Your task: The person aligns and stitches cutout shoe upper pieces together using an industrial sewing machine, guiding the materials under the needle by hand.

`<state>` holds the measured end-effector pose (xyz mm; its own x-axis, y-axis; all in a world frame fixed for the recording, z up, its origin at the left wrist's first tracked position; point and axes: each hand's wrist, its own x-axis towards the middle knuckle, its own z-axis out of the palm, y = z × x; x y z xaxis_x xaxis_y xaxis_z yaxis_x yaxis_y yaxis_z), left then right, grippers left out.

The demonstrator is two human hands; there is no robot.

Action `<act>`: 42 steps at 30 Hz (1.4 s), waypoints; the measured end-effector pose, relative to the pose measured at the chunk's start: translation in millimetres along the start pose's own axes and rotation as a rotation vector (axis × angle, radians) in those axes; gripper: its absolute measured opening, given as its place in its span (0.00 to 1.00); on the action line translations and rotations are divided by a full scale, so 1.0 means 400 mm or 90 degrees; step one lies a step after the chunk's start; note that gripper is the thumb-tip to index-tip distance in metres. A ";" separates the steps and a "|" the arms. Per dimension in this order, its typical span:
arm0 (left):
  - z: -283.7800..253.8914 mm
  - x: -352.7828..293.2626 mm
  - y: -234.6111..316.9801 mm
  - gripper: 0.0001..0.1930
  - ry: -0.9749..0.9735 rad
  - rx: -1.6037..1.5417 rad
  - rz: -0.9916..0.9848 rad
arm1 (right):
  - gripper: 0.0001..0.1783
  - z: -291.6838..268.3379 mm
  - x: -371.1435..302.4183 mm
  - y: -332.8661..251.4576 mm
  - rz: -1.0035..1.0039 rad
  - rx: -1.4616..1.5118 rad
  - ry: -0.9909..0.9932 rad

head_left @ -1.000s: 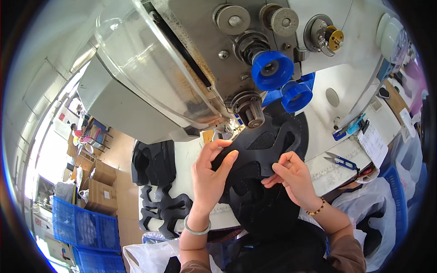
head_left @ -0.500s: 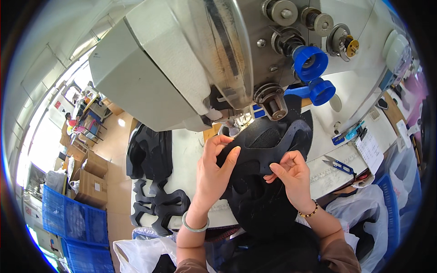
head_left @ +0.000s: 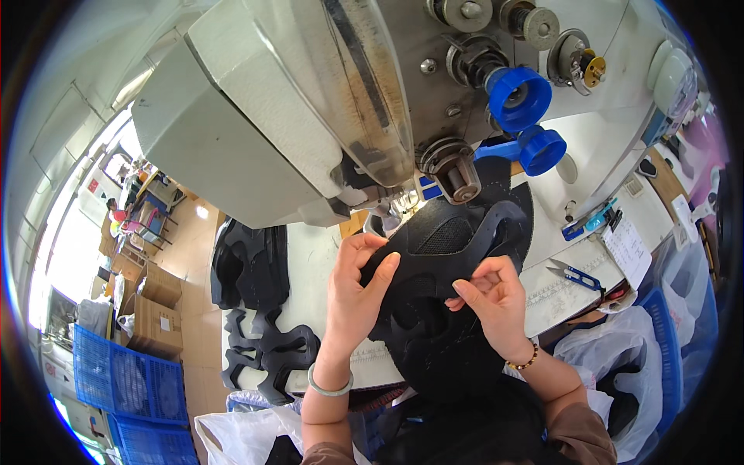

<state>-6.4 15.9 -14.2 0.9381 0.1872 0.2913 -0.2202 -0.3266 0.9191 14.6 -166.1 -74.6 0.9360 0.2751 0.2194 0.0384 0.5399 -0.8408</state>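
Observation:
A large black fabric panel (head_left: 446, 353) with a mesh patch (head_left: 443, 239) lies under the head of a sewing machine (head_left: 256, 116), its near end hanging toward my lap. On top of it rests a smooth, dark, curved overlay piece (head_left: 465, 252). My left hand (head_left: 358, 291) pinches the panel's left edge close to the needle area, thumb on top. With thumb and fingers closed together, my right hand (head_left: 496, 304) grips the near right edge of the overlay piece. The needle itself is hidden behind the machine head.
Stacked black panels (head_left: 252, 267) and loose curved black cutouts (head_left: 271, 349) lie on the table's left. At right are blue-handled thread snips (head_left: 577, 277), a paper sheet (head_left: 628, 252) and plastic bags (head_left: 612, 349). Blue crates (head_left: 128, 380) and cardboard boxes (head_left: 155, 325) stand on the floor at left.
The view has shifted slightly, so the machine and table sit farther left in the picture. Both hands keep nearly the same grip on the black pieces.

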 end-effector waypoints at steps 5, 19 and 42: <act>0.009 -0.002 -0.014 0.18 0.048 0.067 0.036 | 0.14 0.018 0.008 0.002 -0.072 0.022 0.062; 0.030 0.001 -0.003 0.23 0.153 0.213 0.232 | 0.09 -0.031 0.083 -0.056 0.146 -0.011 -0.164; 0.058 0.023 0.025 0.09 0.199 0.351 0.310 | 0.10 0.000 0.129 -0.098 0.198 0.028 -0.066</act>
<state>6.3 -6.9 -8.5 0.6339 0.1304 0.7624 -0.3457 -0.8340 0.4301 61.5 -173.0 -30.4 0.8596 0.5110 0.0066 -0.2611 0.4503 -0.8539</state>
